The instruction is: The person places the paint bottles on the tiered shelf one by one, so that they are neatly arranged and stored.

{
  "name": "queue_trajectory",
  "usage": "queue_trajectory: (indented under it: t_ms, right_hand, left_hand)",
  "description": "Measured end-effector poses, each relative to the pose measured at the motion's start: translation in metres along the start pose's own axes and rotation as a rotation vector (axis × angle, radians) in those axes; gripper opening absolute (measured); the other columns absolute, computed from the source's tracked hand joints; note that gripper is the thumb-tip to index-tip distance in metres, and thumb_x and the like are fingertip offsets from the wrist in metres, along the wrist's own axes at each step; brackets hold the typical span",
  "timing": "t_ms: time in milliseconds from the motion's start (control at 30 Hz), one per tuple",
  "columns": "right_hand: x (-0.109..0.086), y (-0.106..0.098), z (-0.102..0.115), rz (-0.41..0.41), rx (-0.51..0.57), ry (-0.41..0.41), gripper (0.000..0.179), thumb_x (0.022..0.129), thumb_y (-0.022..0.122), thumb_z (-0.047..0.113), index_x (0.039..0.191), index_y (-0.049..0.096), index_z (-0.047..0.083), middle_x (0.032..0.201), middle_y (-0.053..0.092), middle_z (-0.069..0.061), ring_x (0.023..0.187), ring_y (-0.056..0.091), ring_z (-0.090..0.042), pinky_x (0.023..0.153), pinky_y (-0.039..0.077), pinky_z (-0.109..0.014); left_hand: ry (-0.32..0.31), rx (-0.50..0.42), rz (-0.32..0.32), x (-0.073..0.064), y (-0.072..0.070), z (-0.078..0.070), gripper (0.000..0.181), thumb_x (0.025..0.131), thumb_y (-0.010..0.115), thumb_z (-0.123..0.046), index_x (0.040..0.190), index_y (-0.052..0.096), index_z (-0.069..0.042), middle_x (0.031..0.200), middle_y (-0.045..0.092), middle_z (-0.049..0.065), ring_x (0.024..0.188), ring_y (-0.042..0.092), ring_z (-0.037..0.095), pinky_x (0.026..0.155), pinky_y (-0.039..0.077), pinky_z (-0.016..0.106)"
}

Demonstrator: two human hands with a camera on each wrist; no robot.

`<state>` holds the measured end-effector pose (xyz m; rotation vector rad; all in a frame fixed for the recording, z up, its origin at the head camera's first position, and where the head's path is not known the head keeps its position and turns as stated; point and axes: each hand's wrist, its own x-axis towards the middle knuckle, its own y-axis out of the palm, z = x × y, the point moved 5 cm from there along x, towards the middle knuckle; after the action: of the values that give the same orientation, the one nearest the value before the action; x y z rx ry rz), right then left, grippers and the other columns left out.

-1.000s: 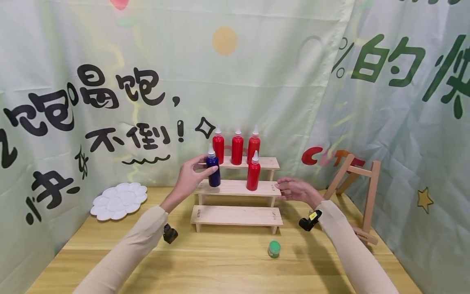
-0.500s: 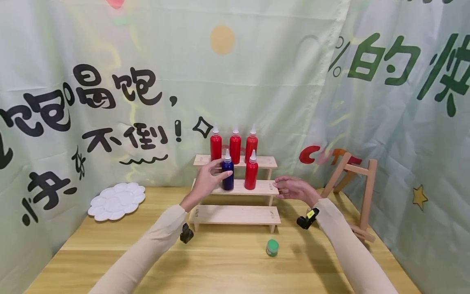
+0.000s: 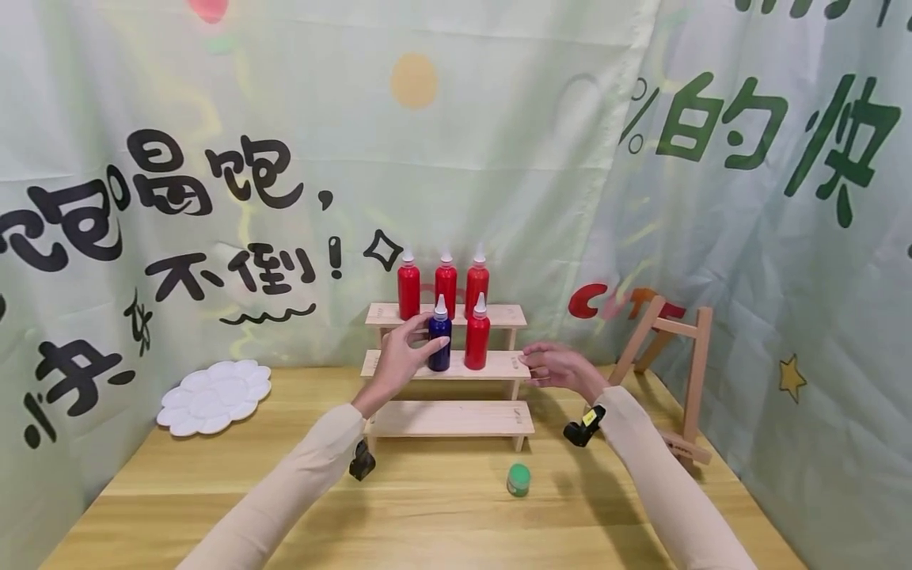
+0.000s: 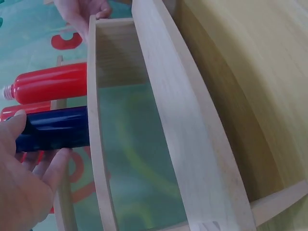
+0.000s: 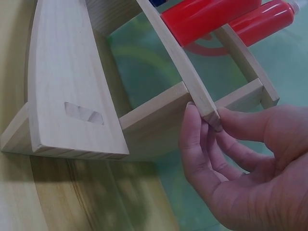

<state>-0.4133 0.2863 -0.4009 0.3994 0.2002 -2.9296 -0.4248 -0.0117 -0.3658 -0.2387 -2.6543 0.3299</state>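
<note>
My left hand [image 3: 400, 360] grips a dark blue squeeze bottle [image 3: 439, 348] with a white nozzle, upright on the middle step of a three-step wooden rack [image 3: 449, 418]. In the left wrist view, thumb and fingers lie around the blue bottle [image 4: 57, 129], its base against the board. Right beside it, a red bottle [image 3: 476, 345] stands on the same step. Three more red bottles [image 3: 446, 289] line the top step. My right hand [image 3: 563, 370] pinches the right end of the middle board [image 5: 197, 91], as the right wrist view shows.
A small green-lidded jar [image 3: 518, 480] sits on the wooden table [image 3: 427, 514] before the rack. To the right stands a wooden easel [image 3: 694, 380]. A white flower-shaped palette [image 3: 214, 397] lies at the left, near the printed cloth backdrop [image 3: 499, 198].
My left hand has carried the blue bottle rightward and down onto the middle step, close to the red bottle. The right hand has stayed at the board's end. The head view has shifted slightly.
</note>
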Motion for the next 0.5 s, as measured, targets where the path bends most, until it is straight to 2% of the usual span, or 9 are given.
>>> queue_trajectory:
  t_ms: [133, 300, 500]
  right_hand:
    - [-0.004, -0.001, -0.004, -0.007, -0.006, 0.007, 0.029, 0.108, 0.054, 0.006, 0.133, 0.045, -0.004, 0.093, 0.064, -0.002, 0.078, 0.063, -0.013, 0.081, 0.061, -0.03]
    - [-0.008, -0.002, -0.003, -0.04, -0.049, -0.03, 0.037, 0.107, 0.055, 0.008, 0.137, 0.043, -0.008, 0.094, 0.061, -0.002, 0.081, 0.064, -0.014, 0.093, 0.061, -0.04]
    - [-0.004, 0.005, 0.002, -0.124, -0.192, -0.088, 0.046, 0.107, 0.058, 0.014, 0.142, 0.044, -0.013, 0.099, 0.059, -0.008, 0.083, 0.063, -0.019, 0.092, 0.062, -0.046]
  left_hand:
    - [-0.01, 0.004, 0.017, -0.002, 0.005, -0.001, 0.058, 0.095, 0.079, -0.02, 0.148, 0.058, -0.011, 0.14, 0.066, 0.019, 0.124, 0.067, 0.04, 0.099, 0.059, 0.05]
    - [0.004, 0.02, 0.036, 0.002, 0.005, -0.003, 0.061, 0.094, 0.081, -0.017, 0.149, 0.056, -0.009, 0.14, 0.065, 0.021, 0.122, 0.067, 0.041, 0.099, 0.059, 0.052]
    - [-0.027, 0.017, 0.037, -0.003, -0.009, 0.006, 0.068, 0.092, 0.082, -0.016, 0.151, 0.051, -0.006, 0.143, 0.062, 0.021, 0.125, 0.065, 0.041, 0.099, 0.059, 0.052]
